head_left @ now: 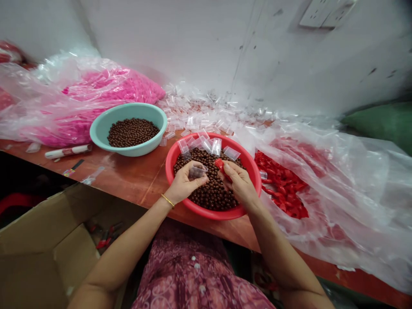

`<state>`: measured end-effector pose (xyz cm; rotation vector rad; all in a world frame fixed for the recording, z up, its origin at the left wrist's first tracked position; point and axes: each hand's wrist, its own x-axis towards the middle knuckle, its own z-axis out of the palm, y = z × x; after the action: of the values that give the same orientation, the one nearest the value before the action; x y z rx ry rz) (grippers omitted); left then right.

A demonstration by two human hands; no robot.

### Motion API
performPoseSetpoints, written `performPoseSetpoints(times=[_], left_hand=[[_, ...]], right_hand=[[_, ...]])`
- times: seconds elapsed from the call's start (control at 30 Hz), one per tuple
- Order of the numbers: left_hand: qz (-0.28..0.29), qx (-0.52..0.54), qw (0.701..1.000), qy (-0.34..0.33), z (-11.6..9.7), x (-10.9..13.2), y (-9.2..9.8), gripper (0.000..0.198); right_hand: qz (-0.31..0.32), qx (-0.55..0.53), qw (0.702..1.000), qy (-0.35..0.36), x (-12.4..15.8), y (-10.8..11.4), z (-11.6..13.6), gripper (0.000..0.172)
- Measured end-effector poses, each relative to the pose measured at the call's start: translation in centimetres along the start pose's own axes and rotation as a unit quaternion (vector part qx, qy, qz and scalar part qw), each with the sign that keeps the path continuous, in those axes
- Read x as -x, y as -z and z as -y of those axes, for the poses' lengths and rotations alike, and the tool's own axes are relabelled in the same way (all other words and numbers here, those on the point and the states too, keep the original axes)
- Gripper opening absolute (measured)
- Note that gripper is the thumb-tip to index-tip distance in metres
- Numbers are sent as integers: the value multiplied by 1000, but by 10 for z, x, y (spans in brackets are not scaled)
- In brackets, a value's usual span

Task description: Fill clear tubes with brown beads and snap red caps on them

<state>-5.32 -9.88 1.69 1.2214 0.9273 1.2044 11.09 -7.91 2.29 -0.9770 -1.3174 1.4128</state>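
While my left hand (183, 185) pinches a part-filled small bag (197, 172) over the red bowl (212, 213) and my right hand (240, 185) clamps a red piece (220, 164) beside it, beads (210, 195) lie heaped and empty bags (196, 116) piled behind: most remains, I judge.

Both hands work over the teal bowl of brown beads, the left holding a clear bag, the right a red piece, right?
No: the head view shows both over the red bowl of brown beads; the teal bowl sits further left. The left hand holds a clear bag, the right hand a red piece.
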Motion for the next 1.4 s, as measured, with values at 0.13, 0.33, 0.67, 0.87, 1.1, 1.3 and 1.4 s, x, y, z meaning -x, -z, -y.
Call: performPoseSetpoints(times=[0.13, 0.33, 0.67, 0.87, 1.1, 1.3, 1.4], left_hand=[[-13, -37, 999, -3, 1, -1, 0, 26], [16, -68, 997, 16, 2, 0, 0, 23], [59, -75, 995, 41, -2, 4, 0, 22], [62, -28, 995, 76, -3, 2, -1, 24], [34, -4, 997, 64, -3, 0, -1, 24], [3, -10, 999, 50, 1, -2, -3, 26], [-8, -12, 999, 40, 3, -2, -4, 27]], right_hand=[[2, 12, 1000, 6, 1, -2, 3, 37], [18, 25, 1000, 2, 1, -7, 7, 40], [48, 91, 993, 51, 0, -3, 7, 30], [29, 133, 987, 90, -3, -4, 11, 18], [-10, 367, 875, 316, 2, -7, 3, 27], [-5, 472, 756, 454, 1, -8, -3, 44], [8, 468, 741, 482, 1, -6, -3, 51]])
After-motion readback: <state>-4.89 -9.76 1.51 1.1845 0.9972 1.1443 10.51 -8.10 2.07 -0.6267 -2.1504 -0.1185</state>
